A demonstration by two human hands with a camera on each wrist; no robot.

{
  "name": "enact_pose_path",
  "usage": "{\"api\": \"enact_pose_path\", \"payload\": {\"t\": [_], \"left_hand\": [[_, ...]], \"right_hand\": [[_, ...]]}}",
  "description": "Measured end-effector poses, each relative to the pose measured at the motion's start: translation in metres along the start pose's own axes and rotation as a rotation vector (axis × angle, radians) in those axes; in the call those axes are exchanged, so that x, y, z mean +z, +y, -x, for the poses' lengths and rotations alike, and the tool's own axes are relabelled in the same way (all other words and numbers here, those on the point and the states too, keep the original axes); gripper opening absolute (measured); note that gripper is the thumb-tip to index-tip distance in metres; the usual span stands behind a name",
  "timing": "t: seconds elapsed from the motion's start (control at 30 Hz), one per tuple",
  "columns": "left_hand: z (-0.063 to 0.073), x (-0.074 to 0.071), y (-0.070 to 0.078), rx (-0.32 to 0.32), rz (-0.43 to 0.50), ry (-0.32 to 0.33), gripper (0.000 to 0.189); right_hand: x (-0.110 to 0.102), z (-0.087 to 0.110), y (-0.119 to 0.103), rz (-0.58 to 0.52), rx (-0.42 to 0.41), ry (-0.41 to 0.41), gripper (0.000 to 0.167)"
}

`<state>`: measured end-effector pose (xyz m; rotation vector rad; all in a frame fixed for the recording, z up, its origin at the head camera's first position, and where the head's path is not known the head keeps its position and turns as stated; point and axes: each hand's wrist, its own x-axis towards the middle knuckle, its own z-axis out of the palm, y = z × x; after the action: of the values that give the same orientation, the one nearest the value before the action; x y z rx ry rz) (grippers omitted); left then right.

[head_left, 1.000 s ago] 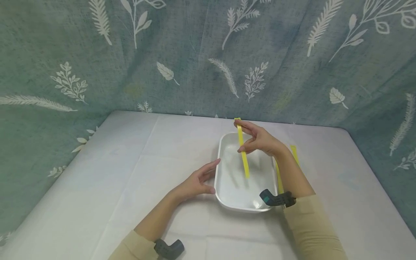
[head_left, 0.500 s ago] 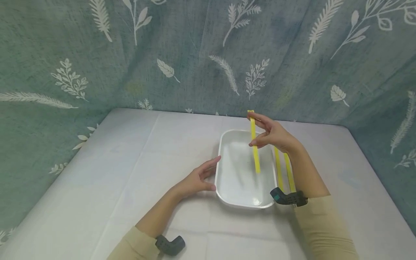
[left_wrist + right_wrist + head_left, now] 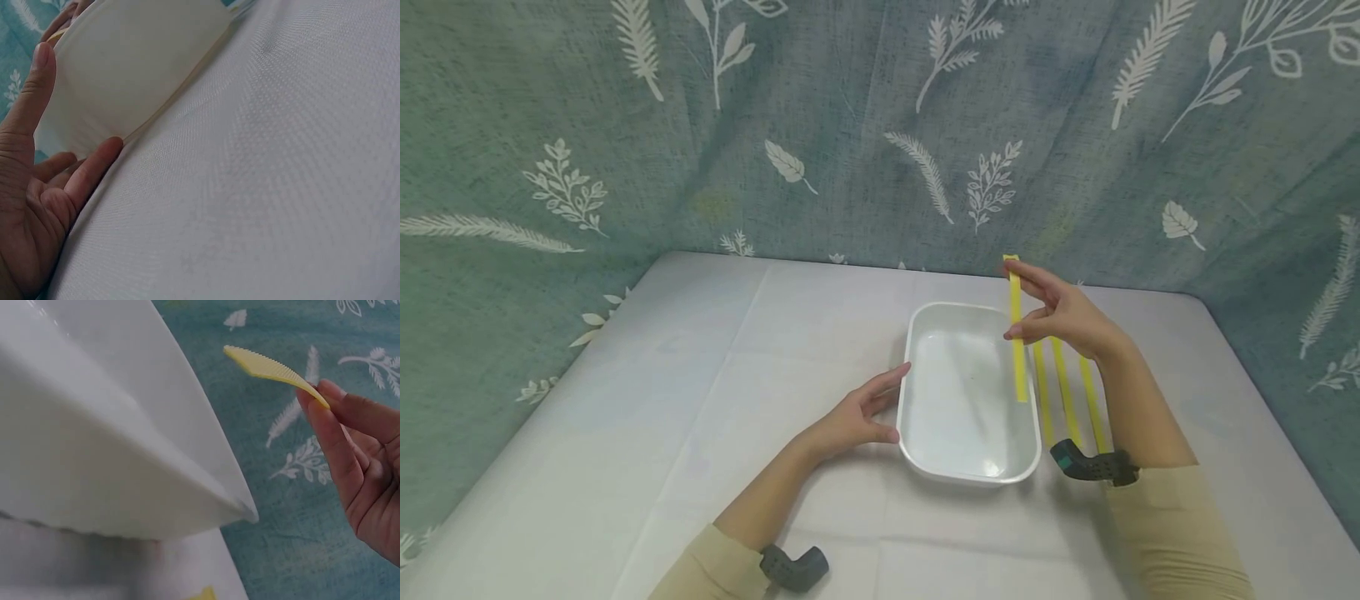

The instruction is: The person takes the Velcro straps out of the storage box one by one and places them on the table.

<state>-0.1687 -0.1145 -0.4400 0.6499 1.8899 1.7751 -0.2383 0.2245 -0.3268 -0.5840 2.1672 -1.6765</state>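
My left hand [image 3: 856, 419] lies against the left side of a white rectangular tray [image 3: 958, 417], thumb and fingers spread along it. In the left wrist view, fingertips meet the tray's outer wall [image 3: 144, 62]. Above the tray's right rim, my right hand [image 3: 1067, 321] pinches a long, narrow yellow strip [image 3: 1018, 367] between thumb and fingers. The strip hangs nearly upright, its lower end overlapping the tray's inside in the head view. From the right wrist, the strip [image 3: 269, 367] shows a finely ridged face and a slight curve. Nothing lies inside the tray.
Three more yellow strips lie side by side on the white cloth right of the tray, the nearest strip [image 3: 1043, 400] close to its wall. The right forearm partly covers them. A green leaf-patterned curtain [image 3: 850, 125] hangs behind the table [image 3: 760, 500].
My right hand has moved right with the yellow strip, from over the tray's middle to its right rim. More of the strips on the table now show. My left hand stays put.
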Motion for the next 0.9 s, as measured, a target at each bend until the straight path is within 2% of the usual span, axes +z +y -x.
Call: {"api": "enact_pose_path", "payload": {"t": [0.47, 0.73, 0.9], "left_hand": [[0.000, 0.001, 0.001, -0.013, -0.005, 0.003, 0.096], [0.001, 0.000, 0.000, 0.003, -0.014, 0.000, 0.098], [0.001, 0.000, 0.001, 0.011, -0.009, 0.000, 0.100]], "right_hand": [[-0.027, 0.030, 0.016, 0.051, 0.037, 0.037, 0.087], [-0.036, 0.047, 0.026, 0.088, 0.079, 0.077, 0.090], [-0.042, 0.055, 0.031, 0.086, 0.096, 0.071, 0.091]]}}
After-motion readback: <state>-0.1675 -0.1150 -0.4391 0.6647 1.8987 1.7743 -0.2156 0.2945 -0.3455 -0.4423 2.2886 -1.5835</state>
